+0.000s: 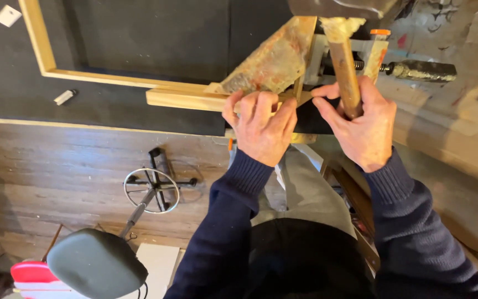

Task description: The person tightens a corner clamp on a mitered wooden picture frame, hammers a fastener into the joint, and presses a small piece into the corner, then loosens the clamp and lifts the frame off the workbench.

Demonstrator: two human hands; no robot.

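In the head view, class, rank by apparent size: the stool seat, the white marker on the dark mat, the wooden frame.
1. Wooden frame, largest.
2. Stool seat; nearer the camera, so it looks enlarged.
3. White marker, smallest.

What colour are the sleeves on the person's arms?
Dark navy blue, with ribbed cuffs. The sleeves show best in the head view, the only one here.
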